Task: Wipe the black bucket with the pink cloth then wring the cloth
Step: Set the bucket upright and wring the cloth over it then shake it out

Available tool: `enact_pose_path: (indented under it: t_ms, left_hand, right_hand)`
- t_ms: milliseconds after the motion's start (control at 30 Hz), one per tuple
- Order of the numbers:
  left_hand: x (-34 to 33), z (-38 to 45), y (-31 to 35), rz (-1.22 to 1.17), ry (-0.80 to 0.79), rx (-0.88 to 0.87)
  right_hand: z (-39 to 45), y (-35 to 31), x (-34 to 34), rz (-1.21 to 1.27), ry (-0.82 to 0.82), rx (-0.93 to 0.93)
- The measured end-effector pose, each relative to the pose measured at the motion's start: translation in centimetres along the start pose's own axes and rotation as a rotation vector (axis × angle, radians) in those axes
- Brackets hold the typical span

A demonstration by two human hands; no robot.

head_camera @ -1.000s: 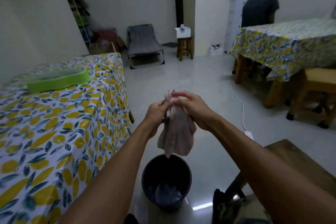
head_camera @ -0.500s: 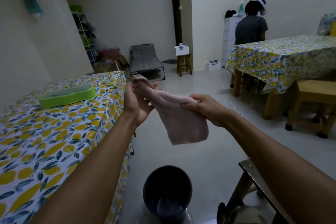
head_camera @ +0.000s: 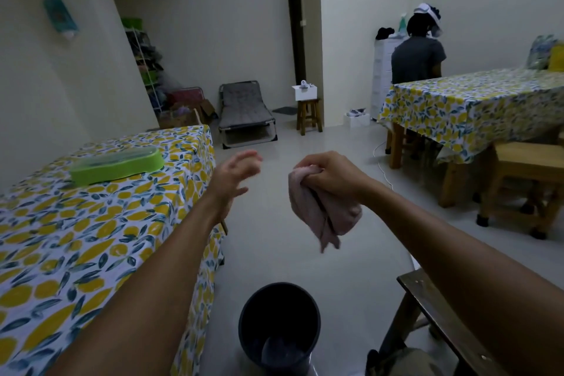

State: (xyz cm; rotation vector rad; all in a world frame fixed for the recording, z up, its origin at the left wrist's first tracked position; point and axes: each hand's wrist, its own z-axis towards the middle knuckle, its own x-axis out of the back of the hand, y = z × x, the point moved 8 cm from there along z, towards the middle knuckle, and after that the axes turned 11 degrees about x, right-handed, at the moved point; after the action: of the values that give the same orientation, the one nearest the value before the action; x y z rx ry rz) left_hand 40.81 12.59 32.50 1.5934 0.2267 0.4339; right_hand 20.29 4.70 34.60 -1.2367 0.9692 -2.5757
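Wringing step looks in hand: left hand (head_camera: pixel 235 175) empty, fingers spread; right hand (head_camera: pixel 328 172) fisted on pink cloth (head_camera: pixel 323 212), hanging above black bucket (head_camera: pixel 279 330) on floor. Next: regrip w/ left, twist.

Both bare forearms are reaching forward from the bottom of the view, held up at about the same height and well apart. The left hand (head_camera: pixel 232 178) is hanging open and empty, fingers loosely spread and slightly blurred, palm turned toward the right. The right hand (head_camera: pixel 329 174) is curling into a fist, knuckles facing up, and is gripping the bunched pink cloth (head_camera: pixel 323 214), which is dangling below it.
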Motion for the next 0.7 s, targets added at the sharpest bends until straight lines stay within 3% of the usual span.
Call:
enact_pose_path:
  t_ms: [67, 167, 233, 367, 433, 700]
  left_hand:
    - [-3.4, -0.5, -0.6, 0.265, -0.205, 0.015]
    - [-7.6, -1.2, -1.7, 0.258, -0.444, 0.058]
    - [-8.3, -0.7, -1.6, 0.273, -0.407, -0.027]
    - [-7.7, 0.6, -0.7, 0.751, -0.213, -0.229]
    - [-7.6, 0.9, 0.1, 0.875, -0.157, -0.287]
    - [-12.6, 2.5, -0.4, 1.056, -0.206, -0.335]
  right_hand:
    - [0.1, -0.3, -0.1, -0.047, 0.002, 0.011]
    - [0.4, -0.4, 0.8, -0.158, 0.051, -0.004]
    - [0.4, -0.2, 1.6, -0.276, 0.055, -0.013]
    - [-0.8, 1.4, 2.8, -0.480, -0.023, -0.085]
    - [-1.9, 2.8, 3.2, -0.533, -0.106, -0.145]
    - [-9.7, 8.4, 6.7, -0.516, -0.334, -0.386]
